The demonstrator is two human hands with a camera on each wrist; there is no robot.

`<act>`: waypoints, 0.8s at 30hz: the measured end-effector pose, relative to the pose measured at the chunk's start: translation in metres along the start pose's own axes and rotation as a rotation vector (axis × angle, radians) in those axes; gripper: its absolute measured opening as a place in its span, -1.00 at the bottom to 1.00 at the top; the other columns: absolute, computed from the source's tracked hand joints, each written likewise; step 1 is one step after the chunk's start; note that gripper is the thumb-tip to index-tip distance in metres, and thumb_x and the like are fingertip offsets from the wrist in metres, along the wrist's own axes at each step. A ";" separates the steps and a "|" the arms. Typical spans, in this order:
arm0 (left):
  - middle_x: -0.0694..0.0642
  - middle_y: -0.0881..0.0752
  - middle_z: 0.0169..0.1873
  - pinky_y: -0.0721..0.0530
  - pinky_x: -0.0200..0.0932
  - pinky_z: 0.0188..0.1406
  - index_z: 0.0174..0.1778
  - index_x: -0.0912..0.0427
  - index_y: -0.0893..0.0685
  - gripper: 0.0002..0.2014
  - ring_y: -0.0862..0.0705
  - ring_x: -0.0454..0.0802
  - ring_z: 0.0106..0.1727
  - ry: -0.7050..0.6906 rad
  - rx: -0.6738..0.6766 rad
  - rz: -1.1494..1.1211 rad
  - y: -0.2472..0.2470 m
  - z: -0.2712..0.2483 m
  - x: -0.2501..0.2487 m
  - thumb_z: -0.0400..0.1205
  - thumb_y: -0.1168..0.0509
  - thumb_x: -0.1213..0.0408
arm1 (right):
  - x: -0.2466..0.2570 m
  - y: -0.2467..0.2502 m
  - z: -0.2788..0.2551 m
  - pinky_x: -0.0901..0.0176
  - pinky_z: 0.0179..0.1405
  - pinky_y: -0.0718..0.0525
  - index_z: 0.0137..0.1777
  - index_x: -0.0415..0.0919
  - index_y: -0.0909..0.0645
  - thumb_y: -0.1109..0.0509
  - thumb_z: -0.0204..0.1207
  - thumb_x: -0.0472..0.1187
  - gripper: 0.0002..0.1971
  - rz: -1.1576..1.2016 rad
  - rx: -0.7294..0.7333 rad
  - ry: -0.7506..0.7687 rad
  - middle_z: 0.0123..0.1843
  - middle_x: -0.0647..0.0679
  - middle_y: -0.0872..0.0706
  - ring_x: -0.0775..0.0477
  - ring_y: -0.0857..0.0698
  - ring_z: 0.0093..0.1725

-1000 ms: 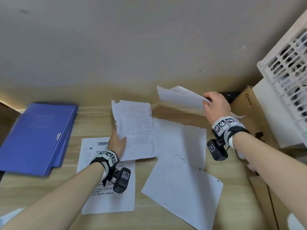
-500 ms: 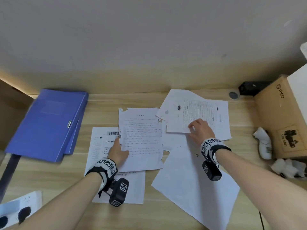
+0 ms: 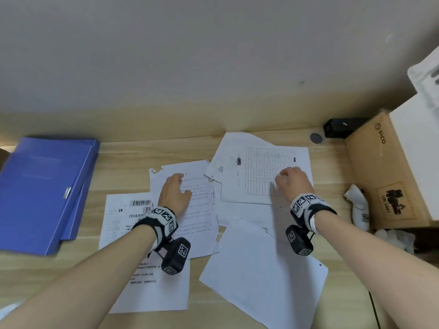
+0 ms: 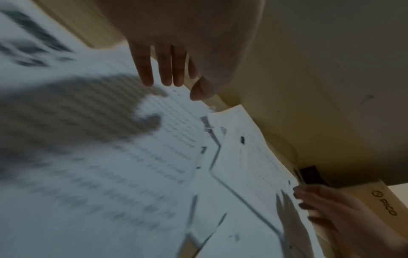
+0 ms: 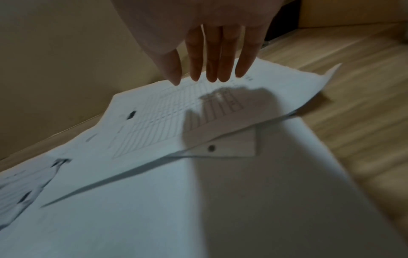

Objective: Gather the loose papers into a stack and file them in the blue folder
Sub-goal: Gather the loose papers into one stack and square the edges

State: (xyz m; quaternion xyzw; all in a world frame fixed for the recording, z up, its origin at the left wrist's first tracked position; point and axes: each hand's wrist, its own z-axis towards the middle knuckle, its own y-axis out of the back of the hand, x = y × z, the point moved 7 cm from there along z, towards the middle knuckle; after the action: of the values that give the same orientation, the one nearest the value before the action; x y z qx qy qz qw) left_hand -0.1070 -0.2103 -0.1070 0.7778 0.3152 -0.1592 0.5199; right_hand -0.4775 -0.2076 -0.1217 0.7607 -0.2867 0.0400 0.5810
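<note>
The blue folder (image 3: 47, 191) lies closed at the left of the wooden desk. Loose papers overlap in the middle: a printed text sheet (image 3: 202, 217), a headed sheet (image 3: 142, 286) under it, a grid sheet (image 3: 259, 172) at the back right, and a blank sheet (image 3: 261, 276) at the front. My left hand (image 3: 174, 193) is over the text sheet (image 4: 132, 157) with fingers (image 4: 167, 69) straight; whether it touches is unclear. My right hand (image 3: 293, 184) lies on the grid sheet (image 5: 176, 111), with straight fingers (image 5: 212, 61) pointing down at it.
A cardboard box (image 3: 380, 176) stands at the right with a white crate (image 3: 425, 74) behind it. A black device (image 3: 342, 129) sits by the wall. White controllers (image 3: 358, 203) lie beside the box. The wall closes the desk's far edge.
My right hand brought the grid sheet down from the air and laid it flat on the other papers. My left hand went from the text sheet's left edge to above its middle.
</note>
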 end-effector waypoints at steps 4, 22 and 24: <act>0.21 -0.50 0.44 -0.50 0.00 0.36 0.53 0.22 -0.40 -0.47 -0.53 0.16 0.43 -0.002 0.083 -0.013 -0.027 0.038 -0.047 0.62 -0.30 0.28 | -0.042 0.023 0.006 -0.13 0.26 -0.54 0.42 -0.23 -0.49 -0.44 0.50 0.01 -0.45 -0.056 -0.106 -0.215 0.41 -0.21 -0.50 -0.26 -0.46 0.42; -0.04 -0.50 -0.58 -0.35 -0.20 -0.48 -0.36 0.20 -0.64 -0.78 -0.46 -0.01 -0.46 -0.023 -0.035 -0.182 -0.037 0.082 -0.075 0.61 -0.28 0.32 | -0.091 0.017 0.007 0.07 -0.18 -0.51 -0.04 -0.23 -0.59 -0.34 0.53 -0.16 -0.86 0.195 -0.121 -0.421 -0.11 -0.18 -0.71 -0.23 -0.59 -0.11; 0.10 -0.74 -0.36 -0.64 -0.05 -0.28 -0.15 0.27 -0.74 -0.84 -0.67 0.17 -0.27 -0.037 -0.106 -0.235 -0.020 0.077 -0.065 0.63 -0.26 0.34 | -0.090 0.025 0.001 0.06 -0.12 -0.54 0.14 -0.26 -0.61 -0.26 0.58 -0.28 -0.80 0.314 -0.205 -0.410 -0.04 -0.22 -0.72 -0.22 -0.60 -0.10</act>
State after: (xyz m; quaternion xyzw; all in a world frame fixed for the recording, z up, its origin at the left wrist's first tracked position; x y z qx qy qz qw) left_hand -0.1629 -0.2966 -0.1156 0.7040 0.4023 -0.2165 0.5437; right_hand -0.5651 -0.1777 -0.1360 0.6366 -0.5151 -0.0543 0.5714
